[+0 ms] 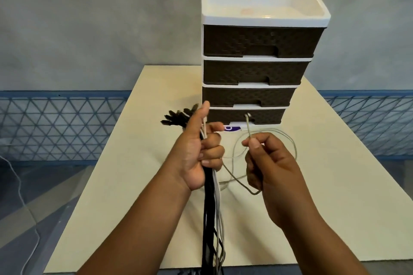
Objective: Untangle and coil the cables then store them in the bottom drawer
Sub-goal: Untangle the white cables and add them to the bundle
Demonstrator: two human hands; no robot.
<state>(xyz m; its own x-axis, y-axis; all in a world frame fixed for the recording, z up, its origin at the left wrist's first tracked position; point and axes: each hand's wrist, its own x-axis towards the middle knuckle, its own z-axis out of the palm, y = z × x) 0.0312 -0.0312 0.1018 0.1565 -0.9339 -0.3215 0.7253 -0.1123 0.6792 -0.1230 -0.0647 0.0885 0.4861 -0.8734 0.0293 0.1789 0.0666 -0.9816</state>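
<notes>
My left hand (196,152) grips a bundle of black and white cables (212,212) upright above the table; their plug ends fan out past my thumb and the rest hangs down past the table's front edge. My right hand (268,167) pinches a single grey cable (248,128) near its plug end, which points up in front of the bottom drawer (266,116). That grey cable loops from the bundle out to the right and back. The bottom drawer of the brown and white drawer unit (257,44) is shut.
The drawer unit stands at the back of a cream table (145,181), with a white tray top. A blue lattice fence (58,125) runs behind. A thin white cord (20,192) lies on the floor at left.
</notes>
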